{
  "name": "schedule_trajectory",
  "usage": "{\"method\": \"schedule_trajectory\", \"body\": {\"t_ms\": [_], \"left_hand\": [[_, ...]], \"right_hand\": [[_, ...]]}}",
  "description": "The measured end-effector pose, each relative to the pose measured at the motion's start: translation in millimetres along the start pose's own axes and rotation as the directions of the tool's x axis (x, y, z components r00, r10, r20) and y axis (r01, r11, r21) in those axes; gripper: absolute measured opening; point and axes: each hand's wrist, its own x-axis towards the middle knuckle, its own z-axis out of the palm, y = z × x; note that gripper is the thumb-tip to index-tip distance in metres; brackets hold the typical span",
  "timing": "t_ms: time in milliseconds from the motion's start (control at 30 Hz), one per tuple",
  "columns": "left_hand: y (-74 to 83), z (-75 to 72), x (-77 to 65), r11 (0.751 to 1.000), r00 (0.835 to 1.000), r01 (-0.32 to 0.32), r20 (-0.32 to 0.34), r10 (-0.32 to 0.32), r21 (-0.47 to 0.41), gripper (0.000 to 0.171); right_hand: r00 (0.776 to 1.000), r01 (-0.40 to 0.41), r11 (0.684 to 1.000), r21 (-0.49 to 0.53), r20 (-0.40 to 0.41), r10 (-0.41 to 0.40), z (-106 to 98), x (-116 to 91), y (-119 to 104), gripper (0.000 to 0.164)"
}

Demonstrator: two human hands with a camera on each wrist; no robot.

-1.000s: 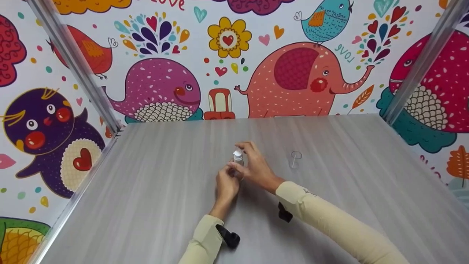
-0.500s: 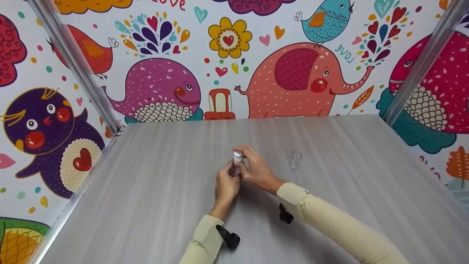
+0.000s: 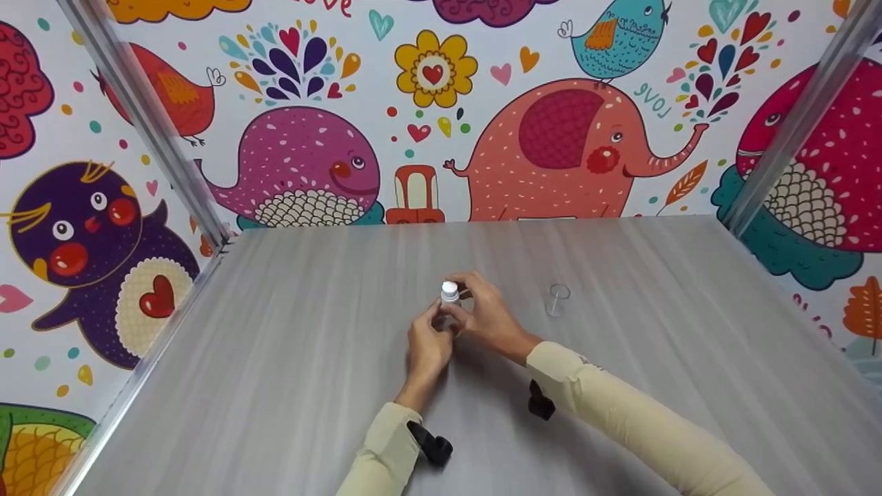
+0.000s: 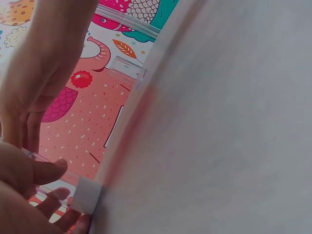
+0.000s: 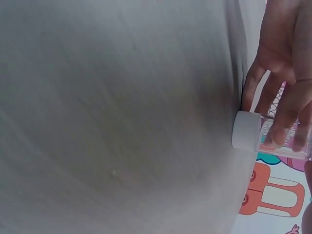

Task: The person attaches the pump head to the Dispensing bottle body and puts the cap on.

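A small clear bottle (image 3: 449,292) with a white, pump-like top stands upright between both hands. My left hand (image 3: 428,344) grips its lower body; in the left wrist view thumb and fingers lie around the clear wall, just above the white base (image 4: 87,196). From the right, my right hand (image 3: 492,318) holds the upper part, thumb in front and forefinger bent behind the white top. The right wrist view has the bottle's white base (image 5: 246,130) down at the tabletop. There, printed lettering shows through the clear wall between the left fingers.
A clear, hollow cap (image 3: 556,307) stands on the grey wood-grain table (image 3: 296,386) to the right of the hands. Metal posts (image 3: 148,131) rise at the table's back corners, in front of a wall covered in cartoon animals.
Half a second ago my right fingers closed over the bottle's top; now they have shifted to its right and back, showing more of the white top. The left hand keeps its grip.
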Motion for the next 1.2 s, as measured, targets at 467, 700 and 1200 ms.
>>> {"method": "schedule_trajectory", "body": {"t_ms": [467,700,1200], "left_hand": [[1.6,0.5,0.7,1.0,1.0,0.009,0.001,-0.009,-0.003,0.046],[-0.1,-2.1,0.7,0.999,0.999,-0.016,0.031,0.017,-0.03,0.05],[0.4,-0.4,-0.2,0.999,0.999,-0.035,-0.003,0.035,-0.027,0.051]], "right_hand": [[0.993,-0.114,0.988,0.103,0.017,0.113,-8.0,5.5,-4.2,0.064],[0.991,-0.125,0.983,0.137,0.069,0.116,-8.7,5.5,-8.1,0.042],[0.993,-0.115,0.988,0.099,0.053,0.11,-5.7,1.9,-5.9,0.039]]}}
